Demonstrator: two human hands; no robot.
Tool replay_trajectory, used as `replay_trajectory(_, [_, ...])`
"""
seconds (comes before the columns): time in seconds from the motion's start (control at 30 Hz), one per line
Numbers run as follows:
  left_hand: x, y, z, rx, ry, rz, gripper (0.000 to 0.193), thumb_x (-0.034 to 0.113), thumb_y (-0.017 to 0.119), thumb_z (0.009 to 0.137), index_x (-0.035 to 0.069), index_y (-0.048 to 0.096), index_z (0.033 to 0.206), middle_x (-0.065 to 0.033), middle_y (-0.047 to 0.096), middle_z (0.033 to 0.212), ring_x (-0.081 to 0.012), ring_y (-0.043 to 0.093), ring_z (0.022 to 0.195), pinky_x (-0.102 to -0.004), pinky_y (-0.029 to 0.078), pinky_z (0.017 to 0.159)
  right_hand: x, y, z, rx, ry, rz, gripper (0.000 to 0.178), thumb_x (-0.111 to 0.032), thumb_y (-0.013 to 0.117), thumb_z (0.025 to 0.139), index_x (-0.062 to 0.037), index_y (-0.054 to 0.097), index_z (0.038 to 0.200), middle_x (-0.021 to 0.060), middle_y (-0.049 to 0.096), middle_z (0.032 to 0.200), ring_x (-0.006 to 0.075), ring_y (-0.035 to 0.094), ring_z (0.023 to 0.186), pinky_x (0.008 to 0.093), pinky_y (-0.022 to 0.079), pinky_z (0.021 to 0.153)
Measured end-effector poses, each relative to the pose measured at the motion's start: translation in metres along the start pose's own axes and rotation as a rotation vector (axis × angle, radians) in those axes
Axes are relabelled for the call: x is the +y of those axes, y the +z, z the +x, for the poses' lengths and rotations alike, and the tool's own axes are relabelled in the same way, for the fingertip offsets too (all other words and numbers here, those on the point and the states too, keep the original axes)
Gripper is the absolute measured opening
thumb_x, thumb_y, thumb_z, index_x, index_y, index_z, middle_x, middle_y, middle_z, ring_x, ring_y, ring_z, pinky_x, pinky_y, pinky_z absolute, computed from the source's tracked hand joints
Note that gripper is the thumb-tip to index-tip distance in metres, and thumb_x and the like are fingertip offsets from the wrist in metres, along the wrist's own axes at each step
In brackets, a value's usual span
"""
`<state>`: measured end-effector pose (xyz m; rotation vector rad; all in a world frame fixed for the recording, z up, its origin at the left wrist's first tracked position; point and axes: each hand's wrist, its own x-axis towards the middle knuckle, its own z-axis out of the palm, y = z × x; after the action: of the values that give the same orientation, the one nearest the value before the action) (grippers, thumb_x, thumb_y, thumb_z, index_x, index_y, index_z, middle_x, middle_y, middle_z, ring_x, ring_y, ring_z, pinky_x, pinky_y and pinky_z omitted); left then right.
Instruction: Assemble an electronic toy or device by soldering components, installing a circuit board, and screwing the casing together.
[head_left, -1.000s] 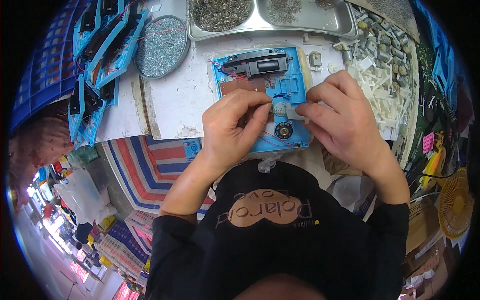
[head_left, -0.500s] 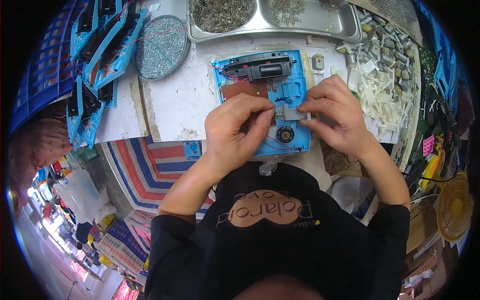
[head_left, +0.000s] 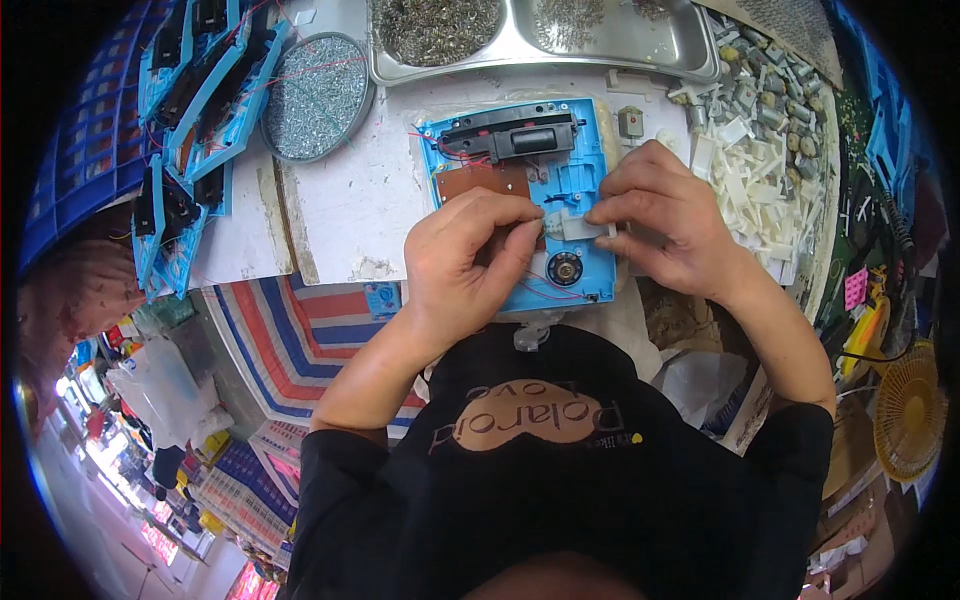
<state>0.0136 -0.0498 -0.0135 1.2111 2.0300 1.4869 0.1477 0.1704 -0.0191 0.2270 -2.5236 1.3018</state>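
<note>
A light-blue plastic housing [head_left: 597,284] lies open side up on the table in front of me. Along its top runs a black battery compartment [head_left: 535,141], with a brown circuit board [head_left: 478,180] below it and a round black part [head_left: 565,267] near the lower edge. Over the middle of the housing, a white plastic bracket [head_left: 578,228] with a greyish end lies between my hands. My left hand [head_left: 470,255] pinches at that greyish end with thumb and forefinger. From the other side my right hand [head_left: 670,215] grips the bracket; its fingertips partly cover it.
Small silver screws [head_left: 315,95] fill a round dish at the upper left, beside stacked blue housings [head_left: 225,115]. A metal tray [head_left: 510,62] of small parts stands behind. Small motors [head_left: 775,95] and white plastic pieces [head_left: 745,175] are heaped on the right; one motor [head_left: 631,122] lies apart.
Both hands keep their grip on the bracket and have shifted only slightly. The whole view has moved a little, carrying the housing slightly left in the picture.
</note>
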Motion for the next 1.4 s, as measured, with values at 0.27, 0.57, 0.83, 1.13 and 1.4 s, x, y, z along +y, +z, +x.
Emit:
replay_trajectory(0.27, [0.001,-0.001,0.0,0.001,0.013,0.009,0.014,-0.003,0.074,0.086,0.003,0.072,0.098,-0.0075,0.069,0.082,-0.0148,0.063,0.062,-0.0268,0.047,0.055,-0.009,0.011,0.005,-0.031,0.006,-0.114,0.023,-0.008,0.081,0.072,-0.0073,0.071,0.093,0.006,0.067,0.102,0.0291,0.061,0.097,0.0406,0.051,0.084])
replay_trajectory(0.57, [0.003,-0.007,0.002,-0.05,0.018,0.056,0.013,-0.003,0.074,0.087,0.001,0.072,0.098,-0.0081,0.068,0.083,-0.0172,0.063,0.064,-0.0288,0.048,0.057,-0.043,-0.009,-0.015,0.134,0.092,-0.287,0.03,-0.007,0.082,0.07,-0.008,0.074,0.099,0.006,0.07,0.111,0.0303,0.059,0.099,0.0418,0.05,0.086])
replay_trajectory(0.83, [0.016,-0.004,0.007,-0.167,0.178,0.177,0.021,-0.005,0.076,0.081,0.0,0.073,0.101,-0.0115,0.065,0.088,-0.0258,0.064,0.073,-0.0327,0.052,0.064,-0.006,-0.117,-0.08,0.4,0.56,-0.905,0.017,-0.008,0.074,0.081,-0.0057,0.076,0.098,0.0103,0.073,0.103,0.0314,0.062,0.102,0.0406,0.05,0.091])
replay_trajectory(1.13, [0.032,-0.031,0.017,-0.092,0.116,0.119,0.03,-0.007,0.076,0.08,0.0,0.072,0.109,-0.011,0.064,0.098,-0.0145,0.059,0.069,-0.026,0.045,0.057,0.023,-0.153,-0.069,0.206,0.669,-0.963,0.028,-0.019,0.073,0.083,-0.0031,0.07,0.105,0.0143,0.072,0.098,0.0359,0.062,0.101,0.0446,0.05,0.09])
replay_trajectory(1.4, [0.076,0.014,0.086,-0.508,0.087,0.152,0.019,0.013,0.079,0.089,0.001,0.069,0.1,-0.002,0.064,0.078,-0.0088,0.06,0.062,-0.0274,0.044,0.054,-0.057,-0.048,-0.014,0.214,0.237,-0.265,0.03,-0.01,0.081,0.074,-0.0062,0.065,0.1,0.011,0.068,0.088,0.0311,0.068,0.083,0.0389,0.055,0.074])
